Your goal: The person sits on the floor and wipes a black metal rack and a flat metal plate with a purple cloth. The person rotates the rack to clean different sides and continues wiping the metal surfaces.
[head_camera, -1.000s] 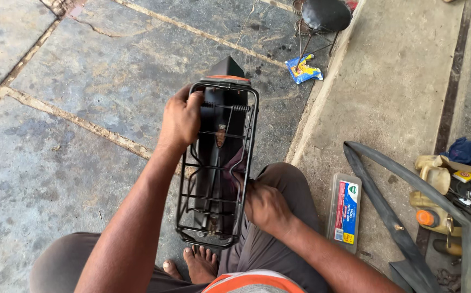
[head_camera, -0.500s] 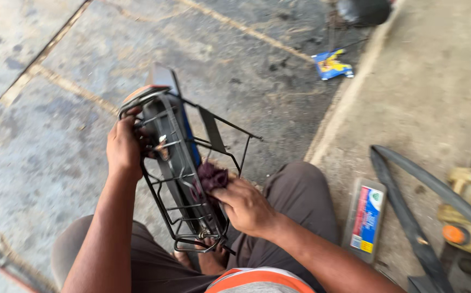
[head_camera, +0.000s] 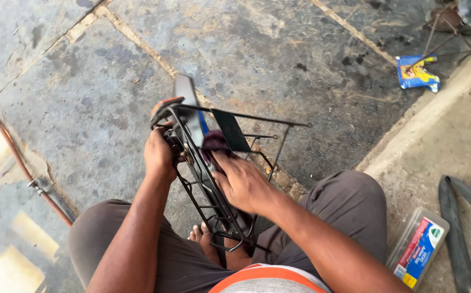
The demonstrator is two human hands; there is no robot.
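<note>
- Fingers of your left hand (head_camera: 159, 154) are wrapping closed around the upper end of the black wire rack (head_camera: 208, 179), steadying it upright between your knees so it is not tipping while you are working on it.
- Your right hand (head_camera: 241, 182) is pressing a dark purple cloth (head_camera: 213, 142) against the rack's inner bars, fingers curled over the cloth.
- The rack's lower end is resting on the stone floor (head_camera: 83, 81) beside your bare foot (head_camera: 205, 239).
- A flat clear plastic box (head_camera: 417, 247) with a blue, red and yellow label is lying by your right knee, next to a black rubber strip (head_camera: 455, 228).
- A crumpled blue and yellow packet (head_camera: 417, 73) is lying well apart, near the kerb.
</note>
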